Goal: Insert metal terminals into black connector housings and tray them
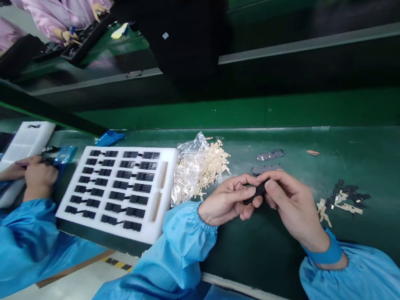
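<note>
Over bench (263, 259), L hand (228, 198) & R hand (292, 206) grip black part (256, 193), fingers closed; prob. two-handed working step, next move likely needs steady L hold, fine R touch.

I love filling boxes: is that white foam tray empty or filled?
Mostly filled: the white foam tray holds rows of black parts; two narrow slots look tan.
</note>
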Demonstrator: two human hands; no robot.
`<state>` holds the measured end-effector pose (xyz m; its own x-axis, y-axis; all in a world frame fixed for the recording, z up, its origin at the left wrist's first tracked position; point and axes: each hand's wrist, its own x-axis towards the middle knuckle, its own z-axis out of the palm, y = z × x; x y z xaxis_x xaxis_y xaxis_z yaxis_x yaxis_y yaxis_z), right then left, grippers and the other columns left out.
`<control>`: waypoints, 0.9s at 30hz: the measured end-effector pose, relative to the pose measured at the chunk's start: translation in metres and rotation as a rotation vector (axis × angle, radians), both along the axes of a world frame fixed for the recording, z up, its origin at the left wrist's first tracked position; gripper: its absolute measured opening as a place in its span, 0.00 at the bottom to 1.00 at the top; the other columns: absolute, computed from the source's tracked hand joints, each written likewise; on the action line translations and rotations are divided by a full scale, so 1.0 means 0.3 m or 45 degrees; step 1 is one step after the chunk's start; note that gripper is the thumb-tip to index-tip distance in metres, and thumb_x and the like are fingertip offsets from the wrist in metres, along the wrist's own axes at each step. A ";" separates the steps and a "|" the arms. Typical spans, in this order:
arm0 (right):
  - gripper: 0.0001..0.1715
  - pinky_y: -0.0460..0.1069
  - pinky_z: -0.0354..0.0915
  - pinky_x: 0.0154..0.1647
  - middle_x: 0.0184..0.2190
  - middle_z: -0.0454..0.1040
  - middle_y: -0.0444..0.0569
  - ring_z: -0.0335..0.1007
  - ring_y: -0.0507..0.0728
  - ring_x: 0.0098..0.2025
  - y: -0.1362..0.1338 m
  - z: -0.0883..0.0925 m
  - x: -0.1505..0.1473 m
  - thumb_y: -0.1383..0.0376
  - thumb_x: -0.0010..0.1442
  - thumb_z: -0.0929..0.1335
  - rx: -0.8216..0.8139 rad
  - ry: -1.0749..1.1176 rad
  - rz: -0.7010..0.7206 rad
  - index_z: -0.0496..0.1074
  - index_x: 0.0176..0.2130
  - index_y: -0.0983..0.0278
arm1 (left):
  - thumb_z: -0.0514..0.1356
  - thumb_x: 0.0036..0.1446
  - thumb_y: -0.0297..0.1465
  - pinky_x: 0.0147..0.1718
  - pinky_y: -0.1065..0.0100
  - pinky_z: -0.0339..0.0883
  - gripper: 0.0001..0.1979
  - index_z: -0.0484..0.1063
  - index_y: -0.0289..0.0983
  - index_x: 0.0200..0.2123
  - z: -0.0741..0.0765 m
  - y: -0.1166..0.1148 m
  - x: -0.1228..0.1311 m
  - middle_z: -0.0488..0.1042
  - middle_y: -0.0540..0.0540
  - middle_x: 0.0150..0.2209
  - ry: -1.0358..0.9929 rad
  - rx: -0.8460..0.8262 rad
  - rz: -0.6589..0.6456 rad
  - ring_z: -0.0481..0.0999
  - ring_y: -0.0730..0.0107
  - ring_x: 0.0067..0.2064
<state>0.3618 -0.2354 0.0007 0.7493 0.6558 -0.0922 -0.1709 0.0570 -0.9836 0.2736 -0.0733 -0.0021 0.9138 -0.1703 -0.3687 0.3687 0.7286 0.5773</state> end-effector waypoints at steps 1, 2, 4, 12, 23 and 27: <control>0.13 0.47 0.58 0.25 0.31 0.71 0.44 0.61 0.49 0.25 0.001 -0.002 -0.008 0.53 0.68 0.71 0.057 0.098 0.009 0.80 0.43 0.59 | 0.68 0.61 0.34 0.16 0.81 0.63 0.15 0.69 0.35 0.46 -0.001 0.000 0.000 0.75 0.50 0.29 -0.014 -0.019 -0.019 0.73 0.79 0.20; 0.13 0.46 0.57 0.25 0.31 0.70 0.44 0.61 0.49 0.24 0.003 -0.003 -0.014 0.53 0.67 0.72 0.119 0.208 0.016 0.80 0.42 0.59 | 0.68 0.62 0.34 0.16 0.81 0.63 0.14 0.69 0.35 0.46 -0.002 0.001 -0.001 0.75 0.50 0.29 -0.027 -0.033 -0.038 0.73 0.79 0.20; 0.14 0.46 0.57 0.25 0.30 0.69 0.43 0.62 0.48 0.23 0.007 0.002 -0.020 0.52 0.65 0.73 0.222 0.427 0.015 0.79 0.38 0.59 | 0.68 0.62 0.34 0.16 0.81 0.64 0.14 0.70 0.34 0.47 -0.003 0.003 -0.002 0.74 0.50 0.29 -0.044 -0.045 -0.066 0.73 0.79 0.20; 0.18 0.46 0.57 0.24 0.20 0.66 0.42 0.61 0.50 0.21 0.010 0.015 -0.011 0.49 0.67 0.71 0.212 0.602 0.070 0.79 0.37 0.61 | 0.68 0.62 0.34 0.16 0.81 0.63 0.14 0.71 0.35 0.48 -0.001 -0.005 -0.005 0.74 0.50 0.29 -0.029 -0.058 -0.061 0.72 0.80 0.20; 0.17 0.49 0.67 0.31 0.35 0.76 0.47 0.71 0.53 0.30 0.000 0.016 0.014 0.55 0.65 0.73 -0.149 -0.160 0.079 0.78 0.49 0.60 | 0.70 0.60 0.36 0.18 0.82 0.61 0.17 0.69 0.37 0.46 0.020 -0.026 0.000 0.73 0.52 0.29 0.052 0.054 0.112 0.70 0.82 0.20; 0.15 0.49 0.66 0.31 0.34 0.74 0.47 0.70 0.53 0.29 -0.019 -0.009 0.029 0.53 0.67 0.71 -0.159 -0.161 0.044 0.79 0.48 0.60 | 0.70 0.59 0.40 0.19 0.78 0.65 0.20 0.68 0.36 0.47 0.031 -0.023 0.008 0.75 0.51 0.30 -0.002 0.189 0.055 0.73 0.79 0.22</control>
<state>0.3705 -0.2410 -0.0018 0.7371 0.6710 -0.0807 -0.0449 -0.0705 -0.9965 0.2759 -0.0802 0.0073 0.9198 -0.0741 -0.3853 0.3375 0.6503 0.6806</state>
